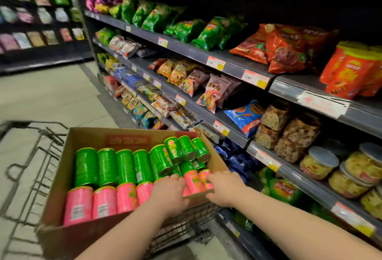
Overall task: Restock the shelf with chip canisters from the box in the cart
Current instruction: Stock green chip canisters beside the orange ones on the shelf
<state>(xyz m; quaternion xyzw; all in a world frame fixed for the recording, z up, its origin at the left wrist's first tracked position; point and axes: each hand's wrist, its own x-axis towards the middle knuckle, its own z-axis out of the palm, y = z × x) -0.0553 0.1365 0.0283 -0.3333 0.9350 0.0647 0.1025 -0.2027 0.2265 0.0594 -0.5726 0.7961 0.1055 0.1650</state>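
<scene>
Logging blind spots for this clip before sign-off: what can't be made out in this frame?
Head view only:
- Grip of the left hand and right hand: fingers curl over the pink canisters, hiding contact.
- Print on the price tags: too blurred.
- The cart: motion-blurred, cut off by the left edge.
- Print on the box: blurred.

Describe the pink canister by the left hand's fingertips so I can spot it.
A cardboard box of canisters sits in the cart. At its near right corner, two small pink canisters lie between the left hand and right hand. It is the left one; green canisters lie behind.
</scene>
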